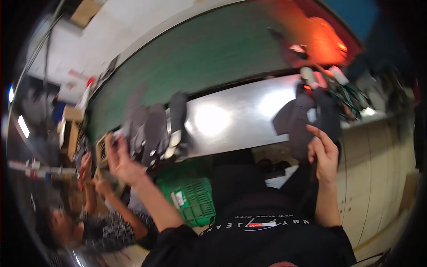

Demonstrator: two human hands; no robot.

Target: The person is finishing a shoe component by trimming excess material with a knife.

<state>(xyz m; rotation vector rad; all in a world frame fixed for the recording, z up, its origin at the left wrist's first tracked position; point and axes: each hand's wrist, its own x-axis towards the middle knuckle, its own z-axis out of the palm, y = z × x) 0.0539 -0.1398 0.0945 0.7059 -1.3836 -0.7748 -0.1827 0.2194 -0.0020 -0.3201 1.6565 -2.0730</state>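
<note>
My left hand (pixel 126 167) is raised with fingers stretched and apart, holding nothing I can see. It is beside several dark grey, elongated pieces (pixel 155 127) at the left end of the metal ledge (pixel 240 118); some have cream-coloured parts at the near end. At the ledge's right end, my right hand (pixel 324 155) hovers by a cluster of larger dark grey flat pieces (pixel 301 113). Its index finger points out, the other fingers curl loosely, and nothing shows in its grasp. Blur hides what exactly the grey pieces are.
Beyond the ledge runs a long green belt surface (pixel 200 53), with a bright orange glowing object (pixel 327 42) at far right. White spools (pixel 339 74) and green cords (pixel 351 100) lie right. Below left stands a green plastic crate (pixel 193 202); another person (pixel 102 229) works at left.
</note>
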